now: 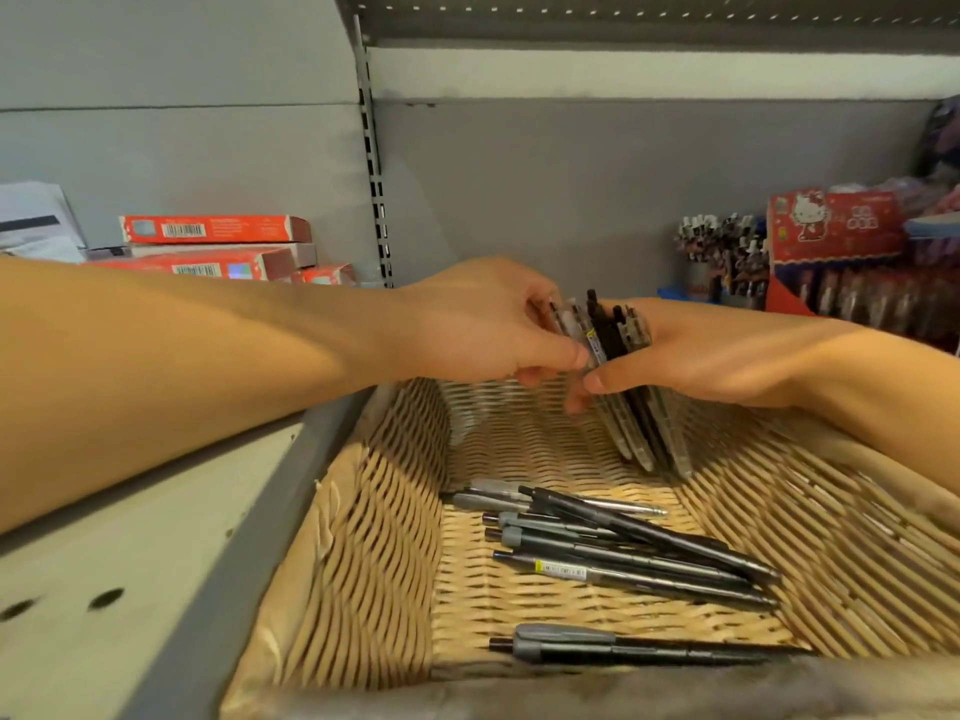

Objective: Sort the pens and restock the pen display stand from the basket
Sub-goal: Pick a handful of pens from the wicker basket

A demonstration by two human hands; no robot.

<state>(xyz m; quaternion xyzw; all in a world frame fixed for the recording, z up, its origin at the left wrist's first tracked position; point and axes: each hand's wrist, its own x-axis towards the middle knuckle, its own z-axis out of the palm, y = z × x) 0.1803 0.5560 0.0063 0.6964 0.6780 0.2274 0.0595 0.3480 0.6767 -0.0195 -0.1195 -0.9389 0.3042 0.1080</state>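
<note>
Evidently the step in hand is gathering and squaring a bundle of pens (618, 350) above the wicker basket (363, 537), which serves as the landmark. Left of the basket, red boxes (215, 230) sit stacked on the shelf. Over the basket's far rim, the left hand (483, 324) has its fingers and thumb curled onto the bundle's left side, pinching the nearest pens. Just right of it, the right hand (691, 356) wraps the bundle, thumb against its lower front; the tips point down into the basket. To do this well, the person would likely keep the right grip firm while the left hand aligns the ends and draws out any pen of another kind, so none slide back down. On the basket's floor lie the loose pens (623, 553), unsorted. Right of the basket and further back stands the pen display stand (722, 257).
</note>
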